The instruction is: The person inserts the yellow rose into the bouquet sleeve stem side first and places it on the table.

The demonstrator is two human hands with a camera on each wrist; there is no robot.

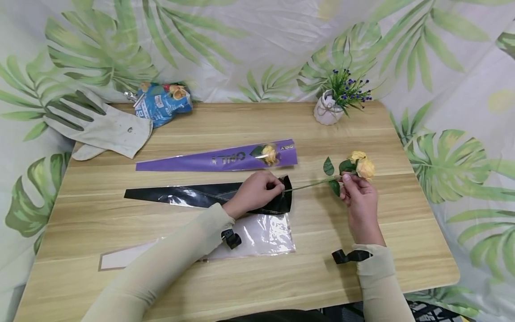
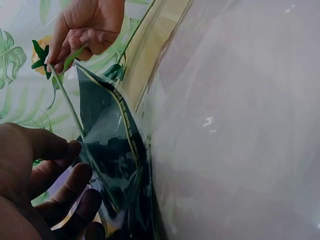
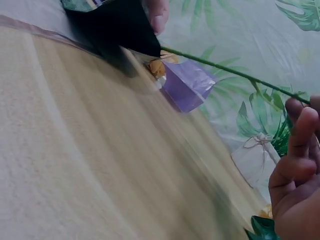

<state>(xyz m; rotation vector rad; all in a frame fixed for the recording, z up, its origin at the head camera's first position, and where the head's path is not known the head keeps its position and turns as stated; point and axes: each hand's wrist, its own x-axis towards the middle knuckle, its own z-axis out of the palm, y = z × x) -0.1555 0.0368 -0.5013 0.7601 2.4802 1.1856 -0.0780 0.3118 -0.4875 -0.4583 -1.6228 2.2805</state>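
Observation:
My right hand (image 1: pixel 364 203) pinches the green stem (image 1: pixel 310 184) of an artificial yellow rose (image 1: pixel 365 169), just below its blooms and leaves. The stem's lower end runs into the mouth of a black and clear flower sleeve (image 1: pixel 193 193), which lies flat across the table. My left hand (image 1: pixel 259 192) pinches the sleeve's edge near that mouth. Through the clear film in the left wrist view, part of the stem (image 2: pixel 97 172) shows inside the sleeve (image 2: pixel 112 125).
A purple sleeve (image 1: pixel 193 162) with a yellow rose in it lies behind the black one. In front is a clear, pale sleeve (image 1: pixel 265 235). At the back are work gloves (image 1: pixel 116 129), a blue snack bag (image 1: pixel 162 107) and a potted plant (image 1: pixel 327 109).

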